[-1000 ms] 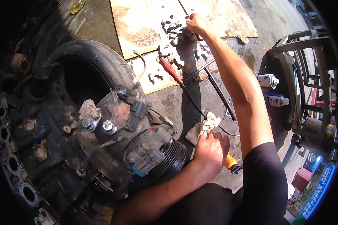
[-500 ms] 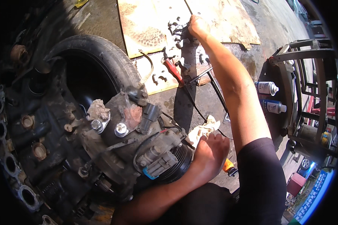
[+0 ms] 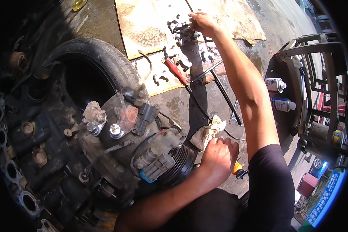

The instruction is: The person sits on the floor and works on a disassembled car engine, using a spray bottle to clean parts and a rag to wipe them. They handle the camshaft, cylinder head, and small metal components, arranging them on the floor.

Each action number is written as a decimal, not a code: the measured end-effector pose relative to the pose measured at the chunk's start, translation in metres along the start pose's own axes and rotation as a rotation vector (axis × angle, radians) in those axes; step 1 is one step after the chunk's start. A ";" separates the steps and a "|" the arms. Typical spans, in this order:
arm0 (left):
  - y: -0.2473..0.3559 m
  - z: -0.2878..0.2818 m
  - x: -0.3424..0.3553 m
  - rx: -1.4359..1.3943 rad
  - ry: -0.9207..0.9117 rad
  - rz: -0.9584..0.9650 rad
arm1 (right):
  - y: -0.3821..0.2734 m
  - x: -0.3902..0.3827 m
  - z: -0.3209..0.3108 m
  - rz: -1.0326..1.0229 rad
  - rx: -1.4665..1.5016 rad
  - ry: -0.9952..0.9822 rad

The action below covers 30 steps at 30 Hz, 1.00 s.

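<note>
My right hand [image 3: 205,24] reaches far over the sunlit cardboard [image 3: 141,29], to a cluster of small dark metal parts [image 3: 181,31]. Its fingers look apart, with the fingertips at the cluster's edge; glare hides detail. Nearer to me, my left hand [image 3: 220,159] is closed, knuckles up, beside a crumpled off-white rag [image 3: 205,135]. What its curled fingers hold, if anything, is hidden. On the board's near part lie a red-handled tool [image 3: 175,70] and several bracket-like pieces [image 3: 160,79]. A black T-shaped bar [image 3: 224,92] rests between the board and my right forearm.
A dirty engine [image 3: 58,162] with a ribbed pulley [image 3: 178,166] fills the left side. Behind it lies a tire [image 3: 100,52]. Two spray cans [image 3: 275,85] stand by a metal frame [image 3: 313,50] on the right. An orange-and-black object [image 3: 239,170] lies by my left hand.
The view has shifted slightly, so the engine and board sit further left. My right hand has moved a little at the parts cluster, its fingers more stretched out. My left hand stays closed.
</note>
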<state>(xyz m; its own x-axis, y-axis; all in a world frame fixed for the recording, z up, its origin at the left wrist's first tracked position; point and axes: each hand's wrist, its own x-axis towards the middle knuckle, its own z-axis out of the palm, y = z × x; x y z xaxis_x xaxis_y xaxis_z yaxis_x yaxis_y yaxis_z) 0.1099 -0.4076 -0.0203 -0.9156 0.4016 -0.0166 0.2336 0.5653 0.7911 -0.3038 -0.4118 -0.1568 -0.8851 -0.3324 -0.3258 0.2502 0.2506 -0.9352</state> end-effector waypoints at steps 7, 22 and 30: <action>0.010 -0.012 0.010 0.112 -0.351 -0.084 | 0.014 0.007 0.040 -0.275 -1.249 0.237; 0.022 -0.022 0.034 -1.212 0.644 -0.381 | -0.047 -0.332 -0.016 -0.668 -0.225 0.100; 0.013 -0.013 0.033 -0.888 0.652 -0.249 | -0.013 -0.392 -0.044 0.049 0.724 0.054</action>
<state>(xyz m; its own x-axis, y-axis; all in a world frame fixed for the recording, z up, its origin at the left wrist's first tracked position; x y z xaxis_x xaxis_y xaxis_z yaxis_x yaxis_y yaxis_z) 0.0785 -0.3962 -0.0027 -0.9609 -0.2506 -0.1182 -0.0567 -0.2396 0.9692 0.0224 -0.2443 -0.0107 -0.8794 -0.2865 -0.3802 0.4709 -0.4062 -0.7831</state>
